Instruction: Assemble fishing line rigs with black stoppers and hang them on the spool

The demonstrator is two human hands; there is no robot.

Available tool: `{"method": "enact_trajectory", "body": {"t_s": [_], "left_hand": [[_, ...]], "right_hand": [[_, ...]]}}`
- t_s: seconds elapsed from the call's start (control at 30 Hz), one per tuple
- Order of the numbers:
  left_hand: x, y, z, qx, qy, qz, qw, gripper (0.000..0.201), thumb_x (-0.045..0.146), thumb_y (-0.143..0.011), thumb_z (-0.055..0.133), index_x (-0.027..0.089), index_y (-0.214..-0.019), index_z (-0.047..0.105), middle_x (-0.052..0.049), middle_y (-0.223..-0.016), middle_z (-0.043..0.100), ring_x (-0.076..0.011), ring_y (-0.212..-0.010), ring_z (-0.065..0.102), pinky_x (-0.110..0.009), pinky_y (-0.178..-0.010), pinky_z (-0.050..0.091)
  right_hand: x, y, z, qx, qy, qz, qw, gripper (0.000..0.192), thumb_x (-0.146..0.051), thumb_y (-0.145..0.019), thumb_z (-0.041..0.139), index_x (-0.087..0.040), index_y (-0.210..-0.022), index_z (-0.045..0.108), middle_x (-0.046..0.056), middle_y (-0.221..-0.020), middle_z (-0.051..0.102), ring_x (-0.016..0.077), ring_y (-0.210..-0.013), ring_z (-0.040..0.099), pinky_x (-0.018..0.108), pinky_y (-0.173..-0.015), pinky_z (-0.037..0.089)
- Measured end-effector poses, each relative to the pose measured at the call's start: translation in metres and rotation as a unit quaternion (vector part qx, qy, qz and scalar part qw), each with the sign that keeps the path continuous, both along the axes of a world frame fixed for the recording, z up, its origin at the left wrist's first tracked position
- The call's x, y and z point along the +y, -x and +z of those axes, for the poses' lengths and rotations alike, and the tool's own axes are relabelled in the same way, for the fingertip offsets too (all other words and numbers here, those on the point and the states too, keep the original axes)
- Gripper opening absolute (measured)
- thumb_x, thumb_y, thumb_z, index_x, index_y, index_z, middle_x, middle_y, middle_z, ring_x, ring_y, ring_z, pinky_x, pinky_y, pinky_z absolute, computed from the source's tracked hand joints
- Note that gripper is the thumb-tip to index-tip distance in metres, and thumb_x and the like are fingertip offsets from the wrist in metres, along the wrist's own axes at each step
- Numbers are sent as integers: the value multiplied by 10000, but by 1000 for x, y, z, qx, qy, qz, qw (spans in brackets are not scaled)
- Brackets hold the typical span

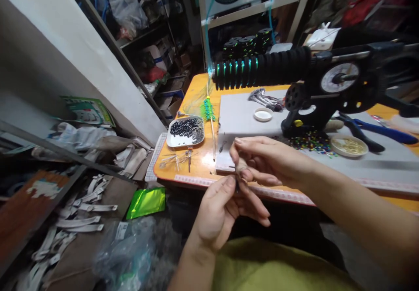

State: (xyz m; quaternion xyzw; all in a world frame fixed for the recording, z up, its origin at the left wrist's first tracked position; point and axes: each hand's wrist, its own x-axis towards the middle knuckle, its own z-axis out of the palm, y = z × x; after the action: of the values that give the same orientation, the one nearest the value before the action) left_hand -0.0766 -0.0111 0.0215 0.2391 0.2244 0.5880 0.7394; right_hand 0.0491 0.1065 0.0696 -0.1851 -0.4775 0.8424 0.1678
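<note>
My left hand (218,208) is raised in front of the table's near edge, thumb and index finger pinched on a small dark piece (237,187). Its other fingers stretch out loosely to the right. My right hand (266,157) comes in from the right, just above, with its fingertips closed against the left ones. What the right fingers grip is mostly hidden; a thin dark tip sticks out on their left. Behind the hands lies a pale board (242,125). To their left is a white dish (170,141) holding black tubular pieces and small metal parts.
A black winding machine (327,72) with a row of spools (262,70) stands over the board. Around it are a blue-handled tool (389,131), coloured beads (310,144), a dish of gold-coloured parts (349,146) and a small white lid (263,115). A green bristly brush (207,109) lies left.
</note>
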Motion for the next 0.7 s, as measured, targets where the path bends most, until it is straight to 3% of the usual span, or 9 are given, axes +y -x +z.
{"method": "enact_trajectory", "body": {"t_s": [0.23, 0.33, 0.7], "left_hand": [[-21, -8, -20, -75, 26, -55, 995, 359, 447, -1018, 493, 133, -865, 575, -146, -754, 802, -231, -625, 786, -258, -564, 609], [-32, -11, -29, -95, 39, -52, 993, 362, 438, -1024, 475, 133, -859, 581, -163, -773, 805, -240, -629, 789, -258, -555, 606], [-47, -16, -38, -127, 57, -59, 988, 368, 441, -1019, 485, 125, -877, 608, -190, -775, 801, -268, -629, 790, -277, -539, 604]], "right_hand": [[-10, -3, -1, -12, 18, -56, 998, 357, -450, -888, 686, -158, -727, 559, -10, -504, 615, 1, -277, 339, 86, -307, 204], [-9, -7, 0, -25, 21, -63, 997, 350, -436, -868, 716, -154, -715, 575, 1, -490, 607, 14, -283, 356, 86, -295, 204], [-6, -9, -3, -41, 18, -75, 996, 396, -466, -784, 803, -152, -680, 585, 3, -476, 599, 7, -274, 352, 74, -285, 224]]}}
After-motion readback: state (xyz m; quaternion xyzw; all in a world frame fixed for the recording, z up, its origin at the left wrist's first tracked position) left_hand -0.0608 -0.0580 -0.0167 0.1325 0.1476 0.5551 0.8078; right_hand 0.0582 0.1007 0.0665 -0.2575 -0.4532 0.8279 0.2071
